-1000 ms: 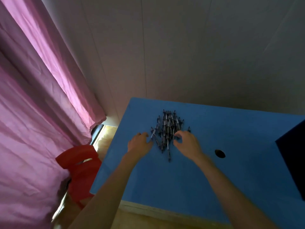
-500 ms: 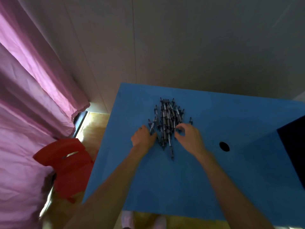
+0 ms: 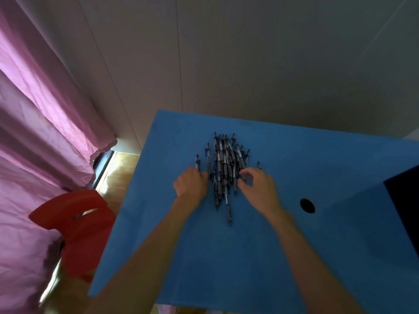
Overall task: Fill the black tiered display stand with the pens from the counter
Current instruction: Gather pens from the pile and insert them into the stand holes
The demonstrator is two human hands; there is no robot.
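Observation:
A pile of several dark pens (image 3: 224, 164) lies on the blue counter (image 3: 226, 257), lined up roughly away from me. My left hand (image 3: 191, 184) sits at the pile's left edge, its fingers curled in against the nearest pens. My right hand (image 3: 258, 186) is at the pile's right edge, with thumb and curled fingertips closing on pens there. One corner of the black display stand (image 3: 405, 205) shows at the right edge of the view; its tiers are out of frame.
A round dark hole (image 3: 307, 205) is in the counter to the right of my right hand. A red plastic chair (image 3: 72, 225) stands beside the counter's left edge. Pink curtains (image 3: 40, 132) hang on the left, and a pale wall runs behind the counter.
The view has tilted down and closer. Both hands stay at the sides of the pile, and my right hand's fingers have curled further onto the pens.

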